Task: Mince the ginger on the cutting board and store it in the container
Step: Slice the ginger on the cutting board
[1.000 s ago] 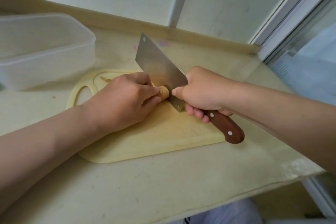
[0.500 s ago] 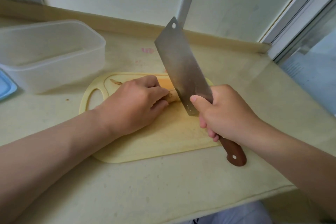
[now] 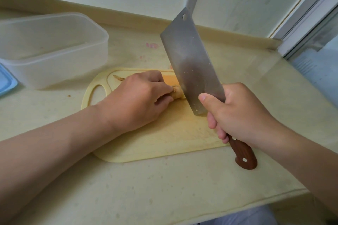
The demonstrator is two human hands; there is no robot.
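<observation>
Wood handle: right hand wrapped tight round it, thumb on the flat of the cleaver.
Change: cleaver has gone from low across the ginger to tip-up, heel just over the cutting board; probably reset for the next chop.
Left hand: fingers curled, pinning the ginger to the board, stub just beside the blade.
Progress: no mince visible, early.
Container: back left, open, no ginger inside.
</observation>
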